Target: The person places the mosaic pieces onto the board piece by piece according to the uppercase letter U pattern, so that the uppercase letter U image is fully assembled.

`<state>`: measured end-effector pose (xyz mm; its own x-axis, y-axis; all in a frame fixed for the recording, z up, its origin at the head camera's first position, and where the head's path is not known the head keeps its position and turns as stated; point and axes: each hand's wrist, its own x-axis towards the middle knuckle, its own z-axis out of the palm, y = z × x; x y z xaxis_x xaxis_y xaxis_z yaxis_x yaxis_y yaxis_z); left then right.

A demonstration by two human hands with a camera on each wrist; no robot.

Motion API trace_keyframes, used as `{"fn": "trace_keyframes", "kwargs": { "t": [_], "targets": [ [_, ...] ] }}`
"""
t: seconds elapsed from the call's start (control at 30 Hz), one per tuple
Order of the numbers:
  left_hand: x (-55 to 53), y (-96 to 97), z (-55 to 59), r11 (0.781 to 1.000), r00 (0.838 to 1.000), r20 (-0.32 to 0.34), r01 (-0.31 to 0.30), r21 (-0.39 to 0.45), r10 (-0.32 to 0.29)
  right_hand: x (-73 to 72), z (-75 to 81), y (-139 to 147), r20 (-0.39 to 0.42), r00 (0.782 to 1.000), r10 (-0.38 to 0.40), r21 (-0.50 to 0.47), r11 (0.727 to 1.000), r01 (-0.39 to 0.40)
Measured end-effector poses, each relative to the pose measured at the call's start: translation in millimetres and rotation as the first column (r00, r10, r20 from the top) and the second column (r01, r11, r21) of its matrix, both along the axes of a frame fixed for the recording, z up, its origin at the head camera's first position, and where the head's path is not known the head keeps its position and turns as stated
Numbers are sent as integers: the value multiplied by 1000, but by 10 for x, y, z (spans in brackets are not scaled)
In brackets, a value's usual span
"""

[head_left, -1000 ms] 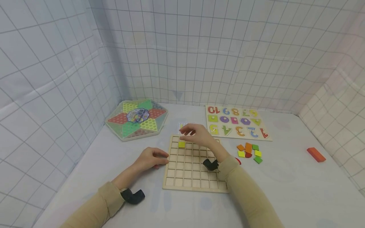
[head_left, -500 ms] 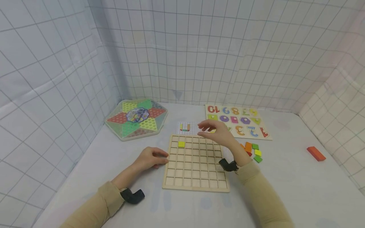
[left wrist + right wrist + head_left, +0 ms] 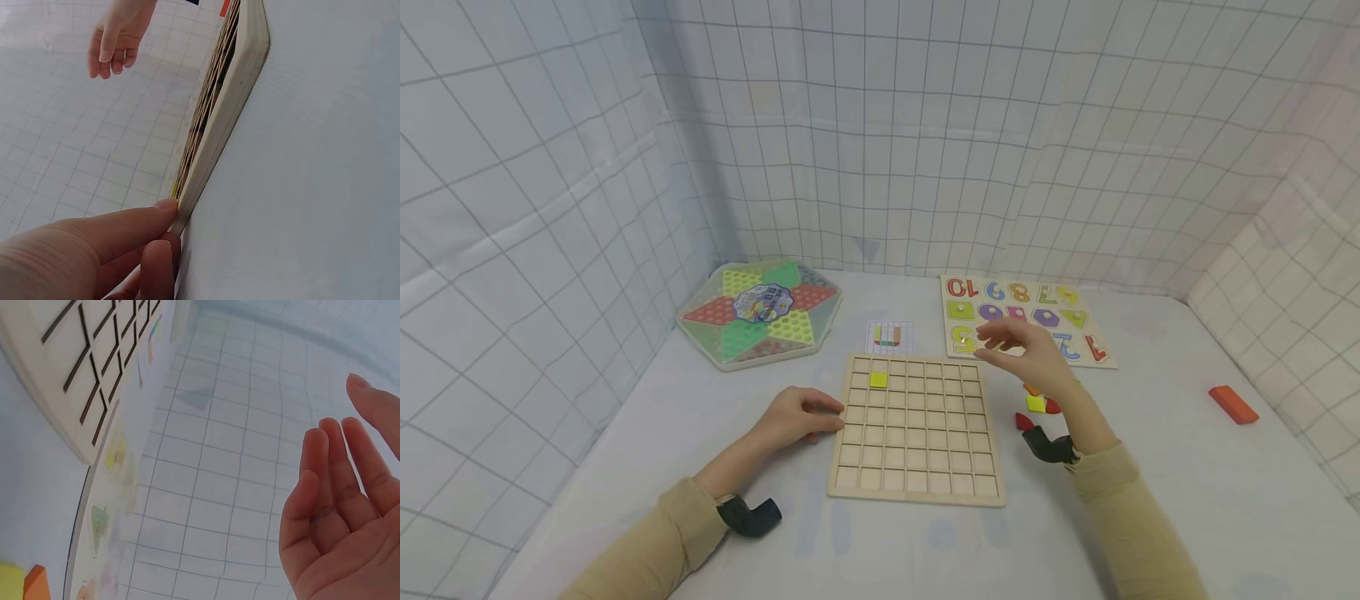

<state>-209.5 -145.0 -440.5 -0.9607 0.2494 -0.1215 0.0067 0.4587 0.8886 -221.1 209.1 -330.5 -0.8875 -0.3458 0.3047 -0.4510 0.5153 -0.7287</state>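
Note:
A square wooden grid board (image 3: pixel 917 498) lies on the table, with one yellow square tile (image 3: pixel 878 380) in a cell near its upper left corner. My left hand (image 3: pixel 793 415) rests beside it, thumb and fingertips touching the board's left edge with relaxed fingers. My right hand (image 3: pixel 1026 354) is raised to the right of the board, overlapping the number puzzle in the head view. Its fingers are loosely bent and hold nothing, as the right wrist view shows. Under the right wrist lie loose pieces, among them a yellow tile (image 3: pixel 1036 404) and a red piece (image 3: pixel 1024 422); others are hidden.
Behind the grid board lies a small pattern card (image 3: pixel 902 337) with a coloured U-like figure. The number puzzle (image 3: pixel 958 342) lies at the back right, a hexagonal Chinese checkers box (image 3: pixel 763 354) at the back left. An orange-red block (image 3: pixel 1232 404) sits far right.
My right hand has moved right, from over the grid board near the yellow tile to beyond its right edge, uncovering the pattern card. The left hand has stayed put.

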Motion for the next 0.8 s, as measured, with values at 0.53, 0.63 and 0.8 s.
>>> {"fn": "trace_keyframes", "kwargs": {
  "t": [0.53, 0.63, 0.8],
  "targets": [
    [2, -3, 12, 1000, 1000, 6, -7, -6, 7, 81, -126, 218, 77, 994, -75, 54, 996, 71],
    [0, -2, 10, 1000, 1000, 5, -5, -5, 5, 76, -148, 248, 60, 996, -70, 52, 996, 67],
    [-4, 0, 4, 1000, 1000, 3, -5, -3, 5, 61, -167, 308, 30, 999, -30, 44, 999, 29]
  ]
}}
